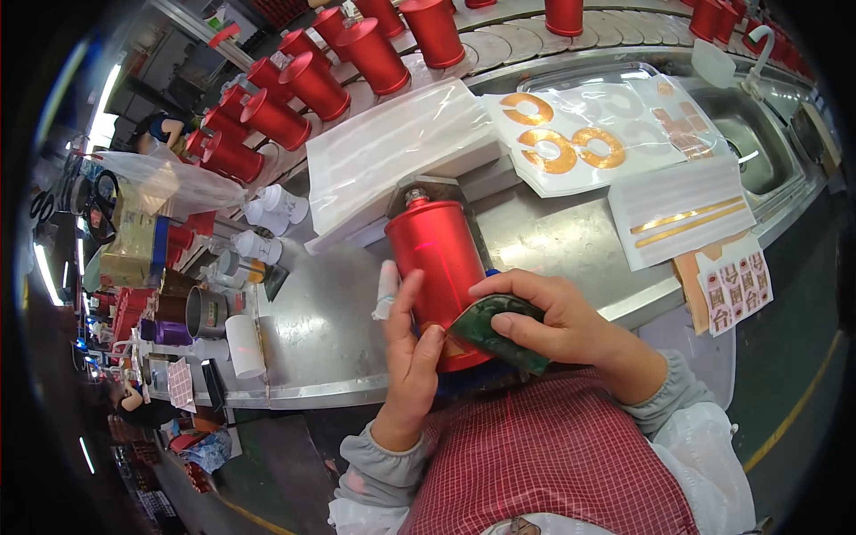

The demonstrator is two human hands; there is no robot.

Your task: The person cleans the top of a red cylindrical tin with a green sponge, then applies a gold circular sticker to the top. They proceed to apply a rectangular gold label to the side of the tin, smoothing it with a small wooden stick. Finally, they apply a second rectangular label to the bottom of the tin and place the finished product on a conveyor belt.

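Note:
A glossy red bottle [437,254] with a clear narrow neck lies tilted in a dark metal holder, its neck pointing away from me and its base toward my apron. My left hand [413,366] rests along the bottle's lower left side, fingers stretched out and thumb near its lower front. Between thumb and fingers of my right hand [557,321] is a dark green, bendy flat piece [499,332], its edge pressed against the lower right of the bottle. Whether this is a scraper or a cloth I cannot tell. The bottle's underside is hidden.
Beyond the holder lies a stack of white sheets [392,147]. Right of it are a sheet with gold ring-shaped stickers [571,150], a sheet with gold strips [682,218] and a sink [767,160]. Red bottles [370,55] line a conveyor behind. A white roll [244,346] stands left.

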